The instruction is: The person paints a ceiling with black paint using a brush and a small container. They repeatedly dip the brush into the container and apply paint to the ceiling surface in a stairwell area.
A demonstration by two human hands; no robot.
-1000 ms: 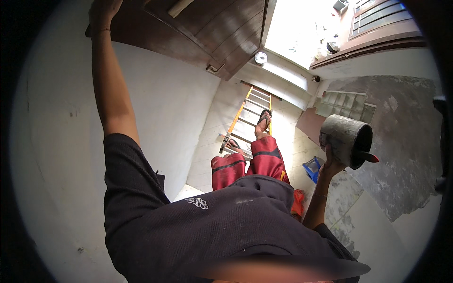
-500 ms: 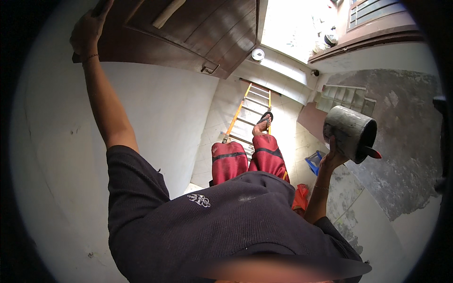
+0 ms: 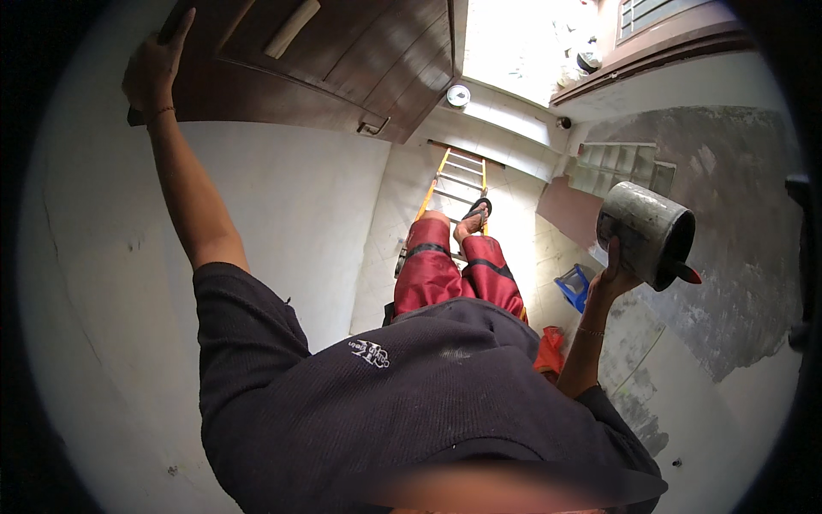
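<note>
My left hand (image 3: pixel 152 75) is closed on the edge of a brown wooden door (image 3: pixel 360 51) at the upper left, thumb raised along it. Part of its fingers is hidden behind the edge. On the right, my right hand (image 3: pixel 613 276) supports a grey, stained cylindrical container (image 3: pixel 640 224) from below, fingers against its side. The container lies tilted, its dark mouth facing right. Out of that mouth pokes a red-tipped tool (image 3: pixel 687 272); the rest of it is hidden inside. Below me is an orange ladder (image 3: pixel 434 182) with pale rungs, and my sandalled foot (image 3: pixel 473 221) is on it.
A plain whitish wall (image 3: pixel 282 180) runs along the left. The right wall (image 3: pixel 711 231) has grey patchy plaster and a block of glazed openings (image 3: pixel 621 169). On the tiled floor stand a blue stool (image 3: pixel 572 287) and, by the doorway, a white bucket (image 3: pixel 458 96).
My left knee has come up and forward over the ladder. My right hand has shifted slightly right and up with the container. My left hand stays on the door.
</note>
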